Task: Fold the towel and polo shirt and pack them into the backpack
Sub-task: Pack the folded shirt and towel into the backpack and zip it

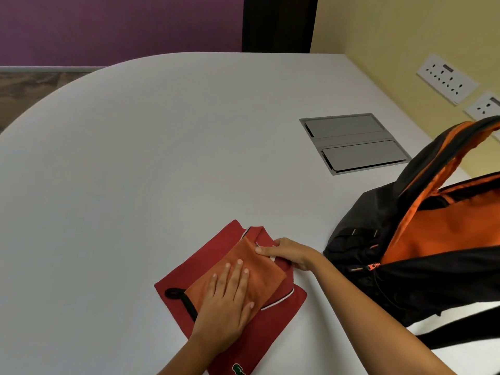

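A folded red polo shirt (pixel 221 250) lies on the white table (pixel 151 158) near its front edge. On top of it rests a folded orange towel (pixel 266 274). My left hand (pixel 227 301) lies flat on the towel, fingers spread. At the stack's right edge my right hand (pixel 286 253) pinches the towel and shirt together, thumb on top. A black backpack (pixel 365 253) with orange lining (pixel 443 228) stands at the right, its main compartment unzipped and gaping toward me.
A grey metal cable hatch (pixel 354 143) is set flush into the table at the back right. Wall sockets (pixel 446 78) sit on the yellow wall behind the backpack. A backpack strap (pixel 460 336) trails at the lower right.
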`<state>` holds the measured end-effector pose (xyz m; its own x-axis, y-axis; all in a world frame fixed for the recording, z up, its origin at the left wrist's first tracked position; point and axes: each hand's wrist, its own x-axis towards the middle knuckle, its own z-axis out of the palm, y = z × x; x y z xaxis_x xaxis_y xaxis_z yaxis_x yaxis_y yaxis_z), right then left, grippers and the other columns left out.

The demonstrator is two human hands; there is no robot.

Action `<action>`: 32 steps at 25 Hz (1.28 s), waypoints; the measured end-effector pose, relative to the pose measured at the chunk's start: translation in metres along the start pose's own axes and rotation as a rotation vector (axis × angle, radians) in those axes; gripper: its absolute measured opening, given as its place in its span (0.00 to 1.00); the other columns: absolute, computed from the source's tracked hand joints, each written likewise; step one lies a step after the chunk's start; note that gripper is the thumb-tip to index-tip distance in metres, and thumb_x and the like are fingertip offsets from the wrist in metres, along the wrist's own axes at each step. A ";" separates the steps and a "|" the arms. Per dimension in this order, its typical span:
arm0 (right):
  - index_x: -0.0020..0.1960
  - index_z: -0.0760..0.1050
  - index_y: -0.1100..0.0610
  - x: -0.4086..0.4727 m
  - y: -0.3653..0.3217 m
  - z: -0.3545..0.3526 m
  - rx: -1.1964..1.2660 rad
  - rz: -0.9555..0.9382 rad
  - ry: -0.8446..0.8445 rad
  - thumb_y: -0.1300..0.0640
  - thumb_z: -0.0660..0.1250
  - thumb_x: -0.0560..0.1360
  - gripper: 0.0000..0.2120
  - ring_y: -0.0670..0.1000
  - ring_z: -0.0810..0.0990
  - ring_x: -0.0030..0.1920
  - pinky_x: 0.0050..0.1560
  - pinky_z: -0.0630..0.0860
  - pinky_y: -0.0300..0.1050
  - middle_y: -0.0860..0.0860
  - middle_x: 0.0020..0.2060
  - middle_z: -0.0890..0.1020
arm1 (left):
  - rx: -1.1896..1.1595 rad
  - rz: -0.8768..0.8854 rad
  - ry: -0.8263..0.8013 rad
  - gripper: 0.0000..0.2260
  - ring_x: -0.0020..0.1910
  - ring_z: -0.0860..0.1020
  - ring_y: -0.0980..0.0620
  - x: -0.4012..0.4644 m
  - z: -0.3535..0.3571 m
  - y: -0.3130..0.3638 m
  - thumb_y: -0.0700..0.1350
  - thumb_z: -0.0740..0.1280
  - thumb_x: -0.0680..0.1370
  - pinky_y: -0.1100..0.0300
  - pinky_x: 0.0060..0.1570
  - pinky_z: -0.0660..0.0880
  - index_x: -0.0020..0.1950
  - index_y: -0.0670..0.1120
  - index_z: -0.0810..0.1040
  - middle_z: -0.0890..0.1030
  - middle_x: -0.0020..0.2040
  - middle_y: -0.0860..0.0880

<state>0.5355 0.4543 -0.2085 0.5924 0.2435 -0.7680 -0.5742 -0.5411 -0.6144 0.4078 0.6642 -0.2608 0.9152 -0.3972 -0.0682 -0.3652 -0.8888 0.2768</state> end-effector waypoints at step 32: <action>0.70 0.63 0.42 -0.151 -0.049 0.066 -0.242 -0.281 0.253 0.58 0.69 0.68 0.33 0.50 0.78 0.50 0.48 0.76 0.43 0.50 0.56 0.78 | -0.317 0.234 0.330 0.24 0.76 0.58 0.46 -0.050 -0.042 -0.008 0.54 0.48 0.82 0.51 0.71 0.57 0.77 0.48 0.57 0.58 0.77 0.46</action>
<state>0.4369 0.4971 -0.0743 0.8433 0.2197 -0.4904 -0.2402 -0.6623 -0.7097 0.3725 0.7010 -0.2192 0.8391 -0.4382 0.3224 -0.5436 -0.6516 0.5291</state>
